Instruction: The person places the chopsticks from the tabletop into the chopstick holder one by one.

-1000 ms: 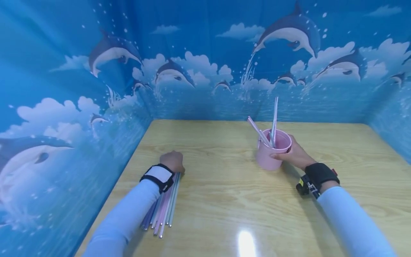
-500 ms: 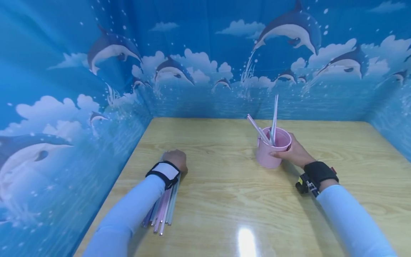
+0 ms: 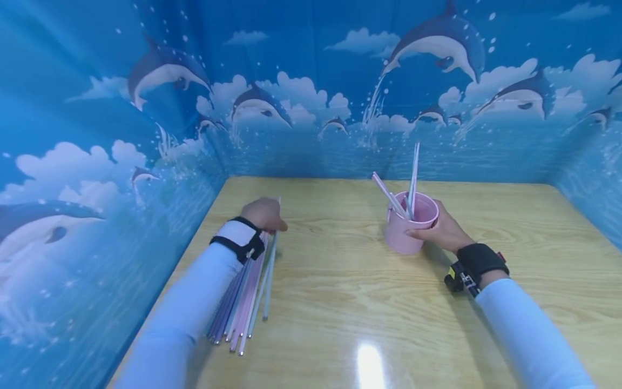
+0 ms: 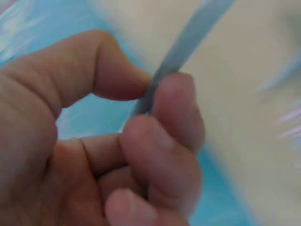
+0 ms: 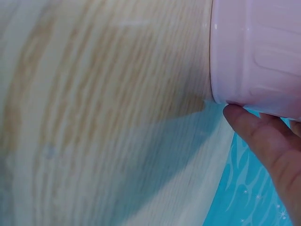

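Observation:
My left hand [image 3: 264, 213] pinches a thin grey-blue stick [image 3: 269, 292] between thumb and fingers. The left wrist view shows the pinch close up, with the stick [image 4: 193, 40] slanting up out of the fingers. Beneath the hand and wrist lies a bundle of shiny thin sticks [image 3: 238, 308] in purple, pink and pale blue, its far end partly hidden. On the right, my right hand [image 3: 444, 232] grips the side of a small pink bucket [image 3: 403, 240], thumb toward me. Several pink and whitish sticks [image 3: 414, 181] lean inside it. In the right wrist view, fingers touch the bucket wall [image 5: 273, 52].
Both hands work over a wood-grain table [image 3: 330, 302]. A blue curtain [image 3: 301, 146] printed with dolphins and clouds rises along its back, left and right sides. Light glares off the table's near part.
My left hand first shifts slightly right, then moves away from me up the table, drawing one grey-blue stick apart from the bundle's right edge. My right hand and the bucket stay almost in place.

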Tool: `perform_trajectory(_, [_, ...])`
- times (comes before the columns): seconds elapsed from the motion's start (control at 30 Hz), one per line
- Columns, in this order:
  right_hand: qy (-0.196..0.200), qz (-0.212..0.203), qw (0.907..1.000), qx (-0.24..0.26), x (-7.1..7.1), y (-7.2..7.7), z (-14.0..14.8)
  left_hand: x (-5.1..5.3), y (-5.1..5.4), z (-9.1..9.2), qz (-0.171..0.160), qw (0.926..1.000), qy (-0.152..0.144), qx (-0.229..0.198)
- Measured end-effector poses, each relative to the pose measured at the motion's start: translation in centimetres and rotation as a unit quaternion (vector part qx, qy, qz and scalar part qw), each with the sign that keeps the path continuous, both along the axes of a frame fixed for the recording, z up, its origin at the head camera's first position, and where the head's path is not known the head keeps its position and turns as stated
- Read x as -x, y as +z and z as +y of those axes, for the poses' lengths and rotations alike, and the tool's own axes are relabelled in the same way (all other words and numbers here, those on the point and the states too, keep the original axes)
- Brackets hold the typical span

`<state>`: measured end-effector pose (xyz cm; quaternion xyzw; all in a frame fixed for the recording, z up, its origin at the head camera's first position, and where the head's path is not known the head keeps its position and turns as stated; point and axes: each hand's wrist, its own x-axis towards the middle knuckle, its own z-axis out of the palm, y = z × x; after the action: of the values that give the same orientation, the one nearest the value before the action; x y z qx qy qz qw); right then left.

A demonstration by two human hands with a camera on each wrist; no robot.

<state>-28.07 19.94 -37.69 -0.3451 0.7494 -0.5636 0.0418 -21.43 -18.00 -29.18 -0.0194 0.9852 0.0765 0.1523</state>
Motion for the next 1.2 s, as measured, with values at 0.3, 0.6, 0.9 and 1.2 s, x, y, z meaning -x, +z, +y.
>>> perform_trajectory(0.3, [0.009,-0.001,0.9999,0.007,-0.2,0.1,-0.1,0.0,14.4,4.9,0.422,0.8787,-0.049,-0.218])
perform_trajectory(0.6, [-0.008,0.001,1.0,0.001,-0.2,0.2,-0.1,1.8,13.8,12.4,0.544,0.7781,-0.176,-0.26])
perform_trajectory(0.9, [-0.007,-0.004,0.9999,-0.008,-0.2,0.4,0.1,4.0,7.1,17.3,0.34,0.9063,-0.207,-0.142])
perform_trajectory(1.2, [-0.023,-0.005,0.9992,-0.031,-0.3,0.3,0.0,5.0,5.0,18.2,0.245,0.9432,-0.211,-0.077])
